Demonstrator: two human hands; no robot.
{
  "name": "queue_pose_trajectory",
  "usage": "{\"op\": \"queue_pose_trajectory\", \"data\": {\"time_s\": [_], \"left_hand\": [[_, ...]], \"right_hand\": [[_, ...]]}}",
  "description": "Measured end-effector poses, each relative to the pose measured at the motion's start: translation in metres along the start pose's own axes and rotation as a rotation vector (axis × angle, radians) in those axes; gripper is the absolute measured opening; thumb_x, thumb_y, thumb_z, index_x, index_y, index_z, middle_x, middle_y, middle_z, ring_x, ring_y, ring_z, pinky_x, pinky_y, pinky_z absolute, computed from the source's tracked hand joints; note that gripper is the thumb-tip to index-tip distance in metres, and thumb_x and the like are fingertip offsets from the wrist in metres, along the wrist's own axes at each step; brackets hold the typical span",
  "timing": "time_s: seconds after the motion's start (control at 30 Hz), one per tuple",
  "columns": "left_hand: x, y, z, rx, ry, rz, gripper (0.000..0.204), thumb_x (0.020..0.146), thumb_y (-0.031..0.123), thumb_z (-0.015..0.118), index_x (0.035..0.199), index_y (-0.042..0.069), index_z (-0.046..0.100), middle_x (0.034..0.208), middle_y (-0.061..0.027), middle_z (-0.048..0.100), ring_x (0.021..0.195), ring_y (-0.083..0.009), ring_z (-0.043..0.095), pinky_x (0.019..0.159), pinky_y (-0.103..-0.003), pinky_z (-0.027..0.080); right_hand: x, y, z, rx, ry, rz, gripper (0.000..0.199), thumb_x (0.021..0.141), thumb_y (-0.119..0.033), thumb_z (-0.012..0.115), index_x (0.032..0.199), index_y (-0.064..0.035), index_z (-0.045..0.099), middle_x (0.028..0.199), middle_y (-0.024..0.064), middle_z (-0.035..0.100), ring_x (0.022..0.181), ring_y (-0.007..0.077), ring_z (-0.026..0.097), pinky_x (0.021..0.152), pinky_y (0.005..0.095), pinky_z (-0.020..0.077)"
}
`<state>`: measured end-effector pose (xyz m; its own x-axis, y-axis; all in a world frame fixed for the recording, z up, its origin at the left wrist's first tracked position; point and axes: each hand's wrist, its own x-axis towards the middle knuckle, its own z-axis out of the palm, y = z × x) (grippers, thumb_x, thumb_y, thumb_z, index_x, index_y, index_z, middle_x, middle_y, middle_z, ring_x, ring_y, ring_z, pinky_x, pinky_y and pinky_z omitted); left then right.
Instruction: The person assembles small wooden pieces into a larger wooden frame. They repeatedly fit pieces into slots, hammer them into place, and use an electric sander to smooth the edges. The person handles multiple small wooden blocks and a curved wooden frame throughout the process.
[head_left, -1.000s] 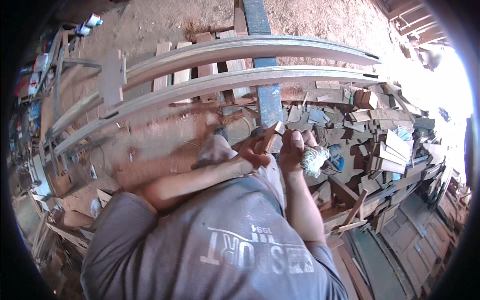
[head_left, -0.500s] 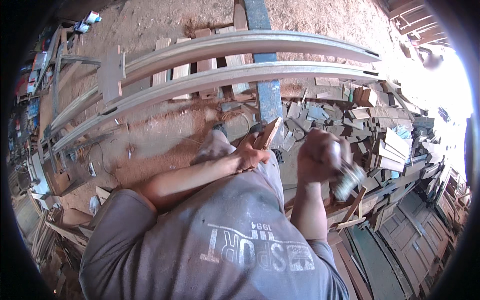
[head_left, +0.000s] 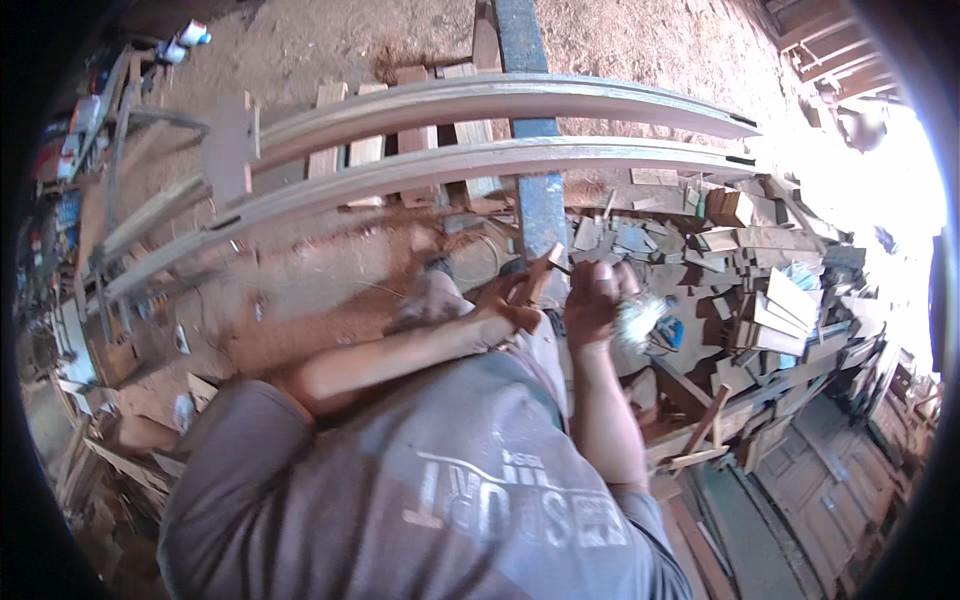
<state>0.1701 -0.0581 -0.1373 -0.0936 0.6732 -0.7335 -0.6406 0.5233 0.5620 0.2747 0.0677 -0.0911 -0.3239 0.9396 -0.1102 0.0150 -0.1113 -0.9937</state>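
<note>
Near the body, a small wood piece point(head_left: 537, 278) was gripped upright in the left hand point(head_left: 500, 310), fingers closed round it to steady it. Just right, the right hand point(head_left: 597, 300) was fisted around a blurred whitish tool point(head_left: 635, 322). Farther off, two long curved beams point(head_left: 480, 165) lay across a blue bar point(head_left: 540, 215).

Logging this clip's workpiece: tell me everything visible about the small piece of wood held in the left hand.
The small piece of wood is a short, narrow reddish-brown strip, rough-cut as it looks, with a paler end face. It tilts up and to the right, its upper end free in the air, its lower end gripped by the left hand. It sits in front of the person's chest, above the sawdust floor and below the blue beam. The right hand is close beside it; whether they touch cannot be told.
</note>
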Motion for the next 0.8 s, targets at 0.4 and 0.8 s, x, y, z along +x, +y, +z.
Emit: {"op": "queue_pose_trajectory", "data": {"time_s": [0.4,0.8], "left_hand": [[-0.025,-0.006,0.007,-0.064,-0.049,-0.171,0.09,0.073,0.011,0.082,0.155,0.007,0.047,0.085,-0.0058,0.066,0.058,-0.013,0.055,0.05,-0.03,0.044],[-0.018,0.011,0.009,0.053,-0.021,-0.204,0.092,0.074,0.014,0.08,0.157,0.009,0.041,0.076,-0.0063,0.06,0.049,-0.0138,0.05,0.043,-0.032,0.041]], "right_hand": [[-0.016,0.019,-0.04,-0.861,-0.22,-0.209,0.03,0.1,-0.037,0.061,0.086,-0.0114,0.07,0.083,0.0153,0.071,0.08,0.0383,0.067,0.07,0.0478,0.0515],[0.005,-0.033,0.011,0.103,-0.034,-0.142,0.034,0.096,-0.026,0.066,0.072,-0.0158,0.044,0.061,-0.0017,0.037,0.055,0.0139,0.037,0.054,0.0346,0.0293]]}}
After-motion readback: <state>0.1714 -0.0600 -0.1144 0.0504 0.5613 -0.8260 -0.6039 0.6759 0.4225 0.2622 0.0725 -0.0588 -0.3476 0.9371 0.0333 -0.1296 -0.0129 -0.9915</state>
